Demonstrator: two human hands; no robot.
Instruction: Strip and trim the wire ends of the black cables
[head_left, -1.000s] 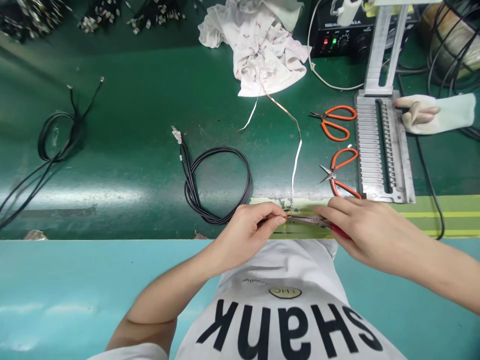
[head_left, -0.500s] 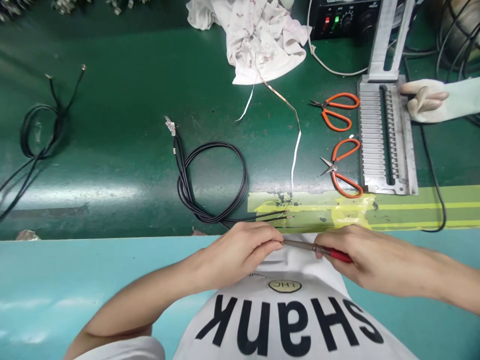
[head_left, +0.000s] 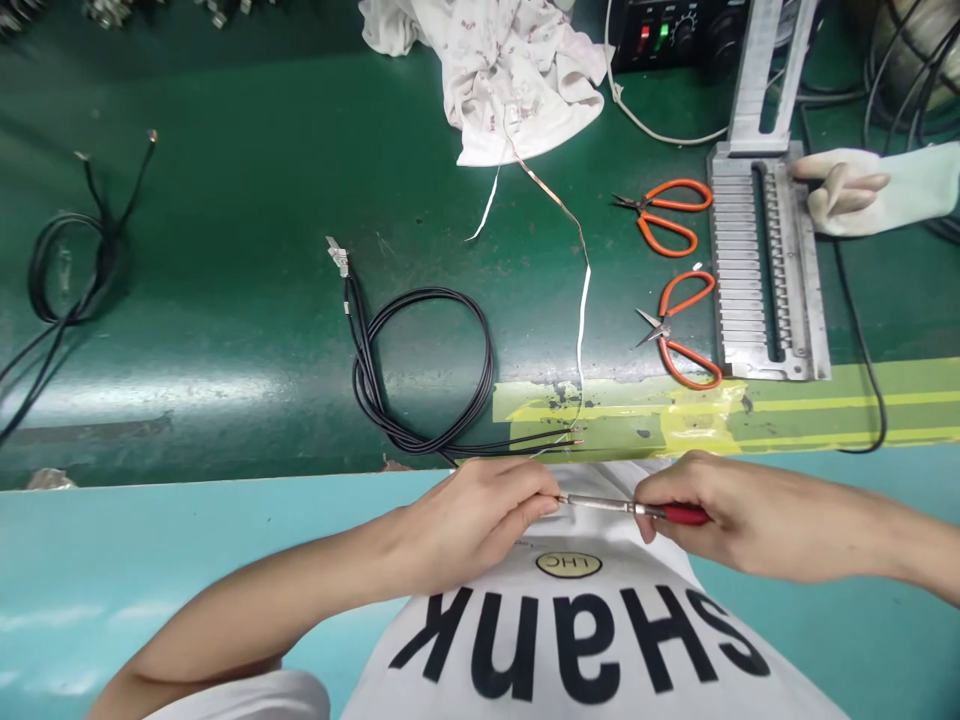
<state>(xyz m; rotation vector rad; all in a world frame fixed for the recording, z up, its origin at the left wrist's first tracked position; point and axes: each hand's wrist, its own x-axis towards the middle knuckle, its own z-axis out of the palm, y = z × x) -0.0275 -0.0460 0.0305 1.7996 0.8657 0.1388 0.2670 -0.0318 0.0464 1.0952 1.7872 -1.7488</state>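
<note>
Pressed together at the bench edge, the fingers of my left hand (head_left: pixel 480 515) pinch a wire end of the black cable (head_left: pixel 491 365), mostly hidden by them; a small coppery tip shows. My right hand (head_left: pixel 720 515) is closed round the red handle of long-nose pliers (head_left: pixel 600 502). Their slim metal jaws point left and meet the tip at my left fingertips. The cable lies coiled on the green bench, with a metal connector (head_left: pixel 338 257) at its upper left. Two other stripped ends of it rest on yellow tape just beyond my hands.
Two orange-handled snips (head_left: pixel 671 218) and scissors (head_left: pixel 679 330) lie beside a slotted metal fixture (head_left: pixel 739 260). A stuffed glove (head_left: pixel 847 190) is at its right. A patterned cloth (head_left: pixel 517 80), a thin white strip (head_left: pixel 583 310), a black control box (head_left: pixel 675 35) and another cable coil (head_left: pixel 71 270) are around.
The pliers have rolled slightly, so their jaws look brighter and more level. Both hands stay together, a little lower in view. The whole view has shifted slightly.
</note>
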